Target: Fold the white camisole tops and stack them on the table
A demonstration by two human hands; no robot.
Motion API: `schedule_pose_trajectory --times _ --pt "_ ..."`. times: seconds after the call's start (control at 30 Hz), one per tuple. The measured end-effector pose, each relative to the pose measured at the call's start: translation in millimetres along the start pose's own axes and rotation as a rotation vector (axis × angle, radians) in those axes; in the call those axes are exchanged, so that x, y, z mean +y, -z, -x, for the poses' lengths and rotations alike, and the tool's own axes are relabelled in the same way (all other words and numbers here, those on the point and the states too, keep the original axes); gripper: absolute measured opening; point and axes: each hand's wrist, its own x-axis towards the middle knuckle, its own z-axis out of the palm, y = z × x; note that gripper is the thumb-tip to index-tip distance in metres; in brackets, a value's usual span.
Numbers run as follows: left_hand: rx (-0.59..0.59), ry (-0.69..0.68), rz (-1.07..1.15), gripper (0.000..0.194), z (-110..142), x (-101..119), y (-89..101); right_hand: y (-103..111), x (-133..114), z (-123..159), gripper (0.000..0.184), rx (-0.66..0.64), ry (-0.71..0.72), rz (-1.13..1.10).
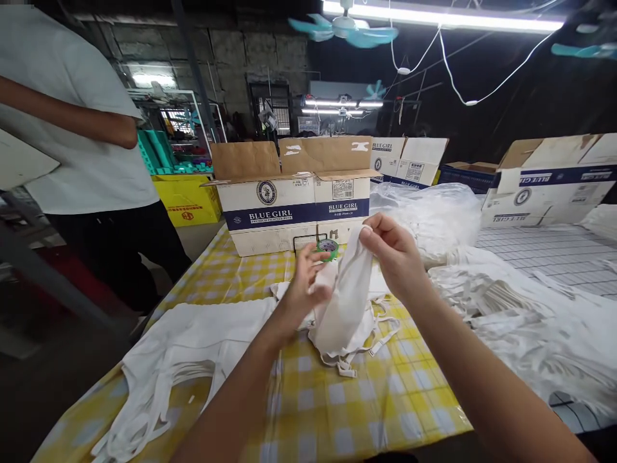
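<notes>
1. One white cloth [344,305] is being held up over the checked tablecloth [313,411], its top pinched btwn R hand's [394,252] thumb & fingers.
2. L hand [301,286] is being held just left of it, fingers half spread, no firm grip seen; contact can't be told.
3. Long axis is being slanted from R fingertips down-left, lower end nr buckle [346,370]; R is nearer the top.

Checked tablecloth [328,411]: white garment stack [207,321] left, strapped garment [343,321] centre, carton [294,212] behind.
</notes>
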Motion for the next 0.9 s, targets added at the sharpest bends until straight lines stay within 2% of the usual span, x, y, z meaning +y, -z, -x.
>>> schedule_pose_trajectory --times 0.03,0.07,0.13,0.2,0.27,0.33,0.37,0.43,0.5,0.57,0.67,0.77,0.83,0.9 --pt "-0.06 -0.001 -0.051 0.078 4.9 9.4 -9.7 -2.9 -11.1 1.6 0.019 0.0 -0.008 0.004" --pt "-0.083 0.001 -0.109 0.074 9.9 16.2 -18.4 -5.5 -20.7 4.1 0.021 -0.006 -0.02 0.01" --pt "-0.071 0.039 -0.18 0.049 19.5 22.1 -29.4 -7.2 -34.6 10.5 0.023 -0.01 -0.041 0.019" --pt "-0.09 0.163 -0.135 0.034 28.4 20.8 -29.7 -1.2 -41.5 17.0 0.024 0.022 -0.055 0.018" --pt "-0.182 0.353 -0.02 0.036 37.5 18.3 -21.3 12.2 -41.2 21.7 0.023 0.086 -0.085 0.004" --pt "-0.297 0.497 0.119 0.04 46.8 19.7 -10.8 28.9 -33.1 24.8 0.025 0.149 -0.137 -0.01" --pt "-0.358 0.526 0.199 0.043 51.2 22.3 -6.8 36.5 -25.8 26.4 0.026 0.176 -0.166 -0.014" --pt "-0.471 0.535 0.36 0.049 57.8 30.2 -3.5 47.1 -5.5 31.2 0.028 0.2 -0.245 -0.018" --pt "-0.533 0.526 0.488 0.055 60.7 38.2 -6.6 50.7 18.8 39.7 0.031 0.155 -0.36 0.001" --pt "-0.483 0.506 0.575 0.055 59.9 43.0 -13.6 49.8 39.7 51.9 0.034 0.077 -0.443 0.099" --pt "-0.329 0.491 0.654 0.048 54.9 44.4 -25.5 47.1 48.6 73.6 0.033 0.071 -0.413 0.221" --pt "-0.295 0.5 0.674 0.046 49.7 45.6 -36.6 46.0 27.6 93.2 0.035 0.069 -0.381 0.056" --pt "-0.314 0.492 0.683 0.045 47.9 48.4 -43.9 44.5 7.2 102.1 0.039 0.007 -0.399 -0.047" --pt "-0.323 0.483 0.687 0.042 48.1 51.1 -50.8 42.0 -8.7 106.9 0.033 -0.064 -0.43 -0.05"
